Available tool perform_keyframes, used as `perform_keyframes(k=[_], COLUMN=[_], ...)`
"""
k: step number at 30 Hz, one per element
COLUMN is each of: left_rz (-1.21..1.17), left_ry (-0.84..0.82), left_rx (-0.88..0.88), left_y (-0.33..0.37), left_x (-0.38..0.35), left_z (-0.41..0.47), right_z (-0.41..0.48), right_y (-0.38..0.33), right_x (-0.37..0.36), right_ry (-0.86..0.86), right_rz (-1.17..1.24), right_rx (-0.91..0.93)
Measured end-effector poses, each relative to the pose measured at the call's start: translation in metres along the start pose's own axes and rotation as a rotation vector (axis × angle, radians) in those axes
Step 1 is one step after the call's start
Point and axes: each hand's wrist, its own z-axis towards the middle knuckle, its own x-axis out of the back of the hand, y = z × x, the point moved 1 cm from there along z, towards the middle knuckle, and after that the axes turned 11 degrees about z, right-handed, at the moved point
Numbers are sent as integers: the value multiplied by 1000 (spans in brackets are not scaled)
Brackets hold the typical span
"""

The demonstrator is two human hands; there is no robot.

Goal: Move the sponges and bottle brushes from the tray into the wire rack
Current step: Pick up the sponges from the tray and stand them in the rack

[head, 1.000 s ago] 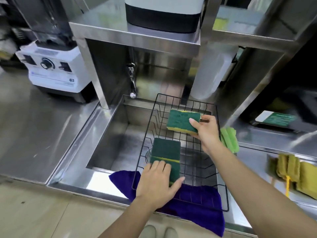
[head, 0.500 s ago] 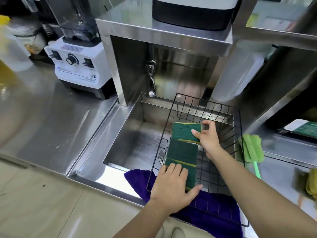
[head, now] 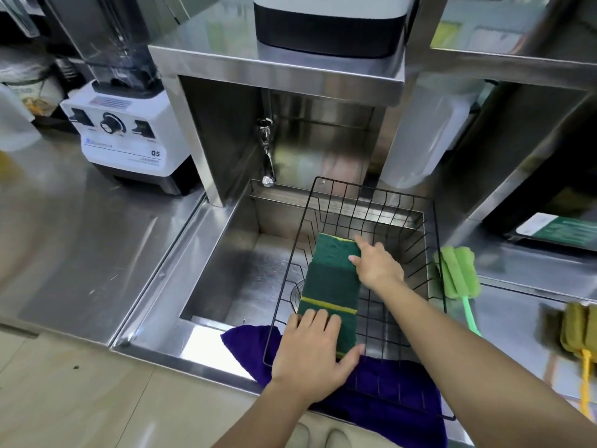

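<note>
A black wire rack (head: pixel 436 240) sits over the right part of the sink. Inside it, green-and-yellow sponges lie in a row. My left hand (head: pixel 311 354) grips the near sponge (head: pixel 329 294) at its front end. My right hand (head: pixel 376 263) holds the far sponge (head: pixel 336 250), which touches the near one. Right of the rack, a light green bottle brush (head: pixel 457 274) lies on the counter. A yellow bottle brush (head: pixel 578 331) lies at the right edge, partly cut off.
A purple cloth (head: pixel 248 345) lies under the rack's front edge. A faucet (head: pixel 266 153) hangs over the steel sink (head: pixel 245 273). A white blender (head: pixel 126 137) stands on the left counter. A steel shelf (head: pixel 274 64) with an appliance overhangs the sink.
My right hand has brought the far sponge down and toward me until it meets the near sponge in the rack. The camera view has shifted to the left.
</note>
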Motion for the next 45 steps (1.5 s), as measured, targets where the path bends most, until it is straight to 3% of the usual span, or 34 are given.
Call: perform_keyframes(k=[4, 9, 13, 19, 23, 32, 40, 45], left_rz=[14, 67, 43, 64, 80, 63, 47, 25], left_ry=[-91, -150, -163, -262, -306, -248, -228, -235], left_rx=[-38, -55, -202, -436, -477, -454, -434, -429], left_y=[5, 0, 39, 93, 101, 104, 105, 104], left_x=[6, 2, 6, -2, -12, -16, -15, -15], left_z=[2, 1, 12, 21, 21, 21, 20, 19], right_z=[-13, -21, -30, -57, -80, -138, -131, -129], right_y=[8, 12, 48, 121, 184, 300, 308, 302], right_x=[9, 26, 68, 111, 122, 102, 108, 112], right_ry=[129, 166, 340, 586, 778, 661, 555, 687], right_rz=[121, 273, 395, 262, 85, 77, 125, 229], right_rx=[-1, 56, 19, -122, -320, -748, -794, -791])
